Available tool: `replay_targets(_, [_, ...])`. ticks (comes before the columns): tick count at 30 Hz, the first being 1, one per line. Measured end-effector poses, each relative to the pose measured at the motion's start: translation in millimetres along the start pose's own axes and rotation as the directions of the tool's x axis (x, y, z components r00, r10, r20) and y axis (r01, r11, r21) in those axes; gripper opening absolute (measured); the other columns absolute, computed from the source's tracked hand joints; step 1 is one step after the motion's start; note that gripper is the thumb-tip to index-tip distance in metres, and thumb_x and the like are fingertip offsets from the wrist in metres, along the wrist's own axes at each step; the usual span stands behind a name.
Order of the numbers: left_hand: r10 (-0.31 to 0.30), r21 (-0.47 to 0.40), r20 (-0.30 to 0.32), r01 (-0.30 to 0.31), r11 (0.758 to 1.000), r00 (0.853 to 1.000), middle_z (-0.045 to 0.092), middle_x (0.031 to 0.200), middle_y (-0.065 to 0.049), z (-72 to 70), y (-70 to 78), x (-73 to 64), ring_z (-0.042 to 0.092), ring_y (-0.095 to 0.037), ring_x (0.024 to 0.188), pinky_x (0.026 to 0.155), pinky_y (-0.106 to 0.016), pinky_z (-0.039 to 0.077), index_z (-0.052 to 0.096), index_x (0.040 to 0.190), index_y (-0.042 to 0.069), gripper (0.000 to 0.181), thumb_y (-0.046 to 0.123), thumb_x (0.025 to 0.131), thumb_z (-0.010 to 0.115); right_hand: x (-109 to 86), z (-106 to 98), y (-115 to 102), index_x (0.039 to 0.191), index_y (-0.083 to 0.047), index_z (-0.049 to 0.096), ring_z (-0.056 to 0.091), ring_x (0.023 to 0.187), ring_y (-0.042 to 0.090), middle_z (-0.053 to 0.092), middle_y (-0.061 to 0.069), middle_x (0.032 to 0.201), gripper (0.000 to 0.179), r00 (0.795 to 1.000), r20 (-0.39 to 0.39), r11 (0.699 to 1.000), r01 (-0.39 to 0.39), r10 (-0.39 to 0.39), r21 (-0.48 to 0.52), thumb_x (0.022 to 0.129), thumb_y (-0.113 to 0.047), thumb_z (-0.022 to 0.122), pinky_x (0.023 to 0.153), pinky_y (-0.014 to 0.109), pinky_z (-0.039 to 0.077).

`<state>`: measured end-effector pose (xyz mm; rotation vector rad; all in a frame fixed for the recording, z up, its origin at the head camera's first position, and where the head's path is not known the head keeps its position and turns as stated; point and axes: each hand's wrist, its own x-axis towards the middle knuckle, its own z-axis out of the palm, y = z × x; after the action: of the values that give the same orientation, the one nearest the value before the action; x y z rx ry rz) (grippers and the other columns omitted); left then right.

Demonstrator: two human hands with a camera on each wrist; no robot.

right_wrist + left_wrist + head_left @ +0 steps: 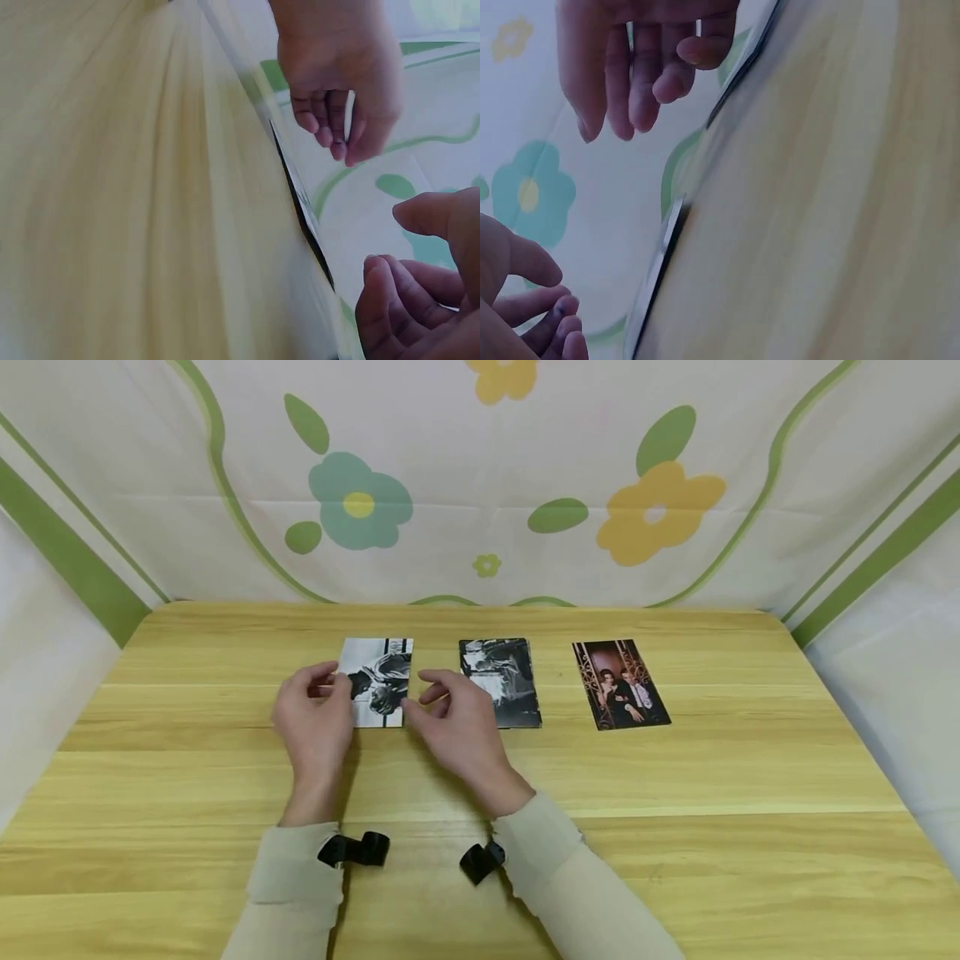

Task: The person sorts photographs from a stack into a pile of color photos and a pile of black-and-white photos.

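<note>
A black-and-white photo card [381, 681] lies at the left of a row on the wooden table. My left hand [315, 714] is at its left edge, thumb by the card and fingers loosely bent. On the other side, my right hand [461, 722] has its thumb near the card's right edge. It partly covers the middle pile of dark photo cards [512, 681]. Both wrist views show a gap between the fingers of the left hand [341, 82] and right hand [656, 64] and the thin card [658, 277], with nothing held.
A colour photo card [622, 685] showing two seated people lies slightly turned at the right of the row. Behind the table [675, 860] hangs a white cloth [465, 460] with printed flowers. Black wrist cameras [360, 849] are strapped over both sleeves.
</note>
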<state>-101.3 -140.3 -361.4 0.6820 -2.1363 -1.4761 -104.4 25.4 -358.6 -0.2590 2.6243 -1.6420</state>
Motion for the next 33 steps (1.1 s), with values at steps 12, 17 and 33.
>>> replay_targets(12, [-0.080, -0.137, 0.401, 0.146, 0.980, 0.913, 0.074, 0.115, -0.013, 51.4, 20.6, -48.6, 0.064, -0.016, 0.099, 0.086, -0.022, 0.052, 0.077, 0.122, 0.004, 0.025, 0.007, 0.098, 0.071, -4.8, -81.9, 46.7, 0.138, -0.009, 0.070, 0.067, 0.094, 0.018, 0.074, 0.008, 0.111, 0.043, 0.980, -0.174, 0.988, -0.074, 0.098, 0.136, 0.098, -0.019, 0.080, 0.075, 0.021, 0.058])
replay_targets(17, [-0.089, -0.129, 0.439, 0.161, 0.978, 0.894, 0.076, 0.113, -0.013, 61.0, 19.0, -56.6, 0.067, -0.019, 0.100, 0.086, -0.024, 0.052, 0.079, 0.119, 0.005, 0.022, 0.010, 0.099, 0.073, -3.7, -104.0, 65.8, 0.135, -0.007, 0.072, 0.065, 0.083, 0.016, 0.071, 0.001, 0.103, 0.039, 0.950, -0.269, 0.976, -0.107, 0.157, 0.192, 0.099, -0.020, 0.079, 0.066, 0.021, 0.053])
replay_targets(33, [-0.045, -0.024, 0.514, 0.066, 0.997, 0.856, 0.071, 0.120, -0.016, 65.1, 14.1, -55.2, 0.066, -0.027, 0.108, 0.097, -0.036, 0.055, 0.070, 0.137, 0.001, 0.039, 0.009, 0.099, 0.070, 3.6, -106.6, 77.4, 0.143, -0.012, 0.067, 0.065, 0.101, 0.017, 0.072, 0.009, 0.125, 0.045, 0.952, -0.204, 0.973, -0.222, 0.229, 0.059, 0.100, -0.023, 0.077, 0.079, 0.024, 0.054])
